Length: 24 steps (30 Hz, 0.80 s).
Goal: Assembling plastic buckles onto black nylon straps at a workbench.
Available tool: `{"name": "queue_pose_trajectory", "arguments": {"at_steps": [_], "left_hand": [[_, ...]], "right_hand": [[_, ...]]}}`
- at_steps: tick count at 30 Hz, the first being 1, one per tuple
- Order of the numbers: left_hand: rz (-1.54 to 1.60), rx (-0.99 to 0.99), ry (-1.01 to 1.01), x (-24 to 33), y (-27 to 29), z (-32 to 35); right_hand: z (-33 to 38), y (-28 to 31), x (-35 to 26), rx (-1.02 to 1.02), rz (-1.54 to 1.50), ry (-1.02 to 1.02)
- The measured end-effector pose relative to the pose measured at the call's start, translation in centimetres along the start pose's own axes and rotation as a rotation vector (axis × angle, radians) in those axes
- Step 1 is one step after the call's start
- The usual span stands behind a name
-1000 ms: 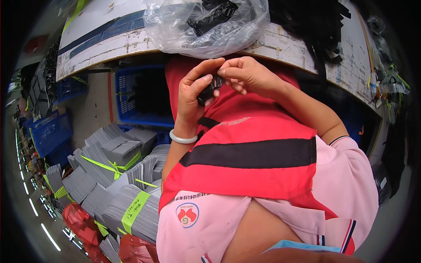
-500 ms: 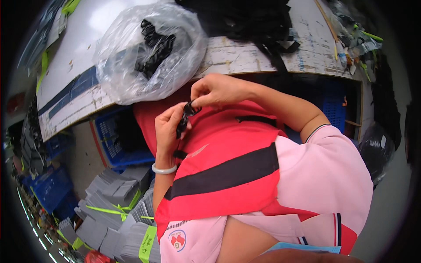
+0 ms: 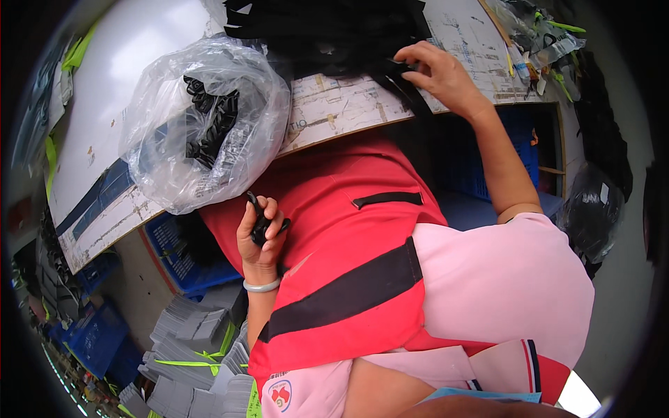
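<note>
On the pink shirt (image 3: 502, 279), below the left hand (image 3: 259, 244), sits a round emblem (image 3: 280, 396) — red shapes ringed in blue — with a cut-off line of dark lettering above it. Large pale lettering runs along the edge of the desk (image 3: 341, 104), between the two hands. Far right of the right hand (image 3: 446, 82), a dark plastic bag (image 3: 592, 219) bears a small white label, too small to read.

The left hand is curled, its fingers and thumb wrapped around a small black piece (image 3: 259, 228) in front of the red apron (image 3: 348, 174). The right hand is half open over the desk, fingertips at a black strip (image 3: 411, 94) beside the black pile (image 3: 320, 35); whether they pinch it, I cannot tell. Just beyond the left hand — a clear plastic bag (image 3: 153, 132) with black pieces (image 3: 217, 132) inside.
</note>
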State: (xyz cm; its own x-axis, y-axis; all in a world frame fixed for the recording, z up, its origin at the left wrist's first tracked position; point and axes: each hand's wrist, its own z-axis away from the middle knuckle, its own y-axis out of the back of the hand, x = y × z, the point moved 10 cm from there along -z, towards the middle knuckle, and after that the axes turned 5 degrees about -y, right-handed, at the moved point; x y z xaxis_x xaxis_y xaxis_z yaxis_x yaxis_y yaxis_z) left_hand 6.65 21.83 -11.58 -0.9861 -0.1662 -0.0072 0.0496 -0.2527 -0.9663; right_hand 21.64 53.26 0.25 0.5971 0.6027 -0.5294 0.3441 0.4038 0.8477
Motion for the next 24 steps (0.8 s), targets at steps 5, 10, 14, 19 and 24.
{"name": "queue_pose_trajectory", "arguments": {"at_steps": [5,10,14,19,24], "left_hand": [[-0.222,0.122,0.024,-0.9,1.2,-0.7],[-0.48,0.187,0.045,-1.2,0.3,-2.5],[-0.569,0.149,0.008,-0.9,-1.1,-3.4],[-0.525,0.18,-0.01,-0.6,0.0,-2.1],[-0.47,0.225,0.029,-1.2,1.5,-2.2]], "right_hand": [[1.4,0.2,3.5,-0.055,0.304,0.054],[-1.0,-5.3,3.3,0.015,-0.056,0.194],[-3.2,-6.7,-0.4,0.027,-0.222,0.242],[-0.9,-3.2,2.4,0.134,0.16,-0.151],[1.6,-4.4,5.2,0.254,0.205,-0.128]]}}
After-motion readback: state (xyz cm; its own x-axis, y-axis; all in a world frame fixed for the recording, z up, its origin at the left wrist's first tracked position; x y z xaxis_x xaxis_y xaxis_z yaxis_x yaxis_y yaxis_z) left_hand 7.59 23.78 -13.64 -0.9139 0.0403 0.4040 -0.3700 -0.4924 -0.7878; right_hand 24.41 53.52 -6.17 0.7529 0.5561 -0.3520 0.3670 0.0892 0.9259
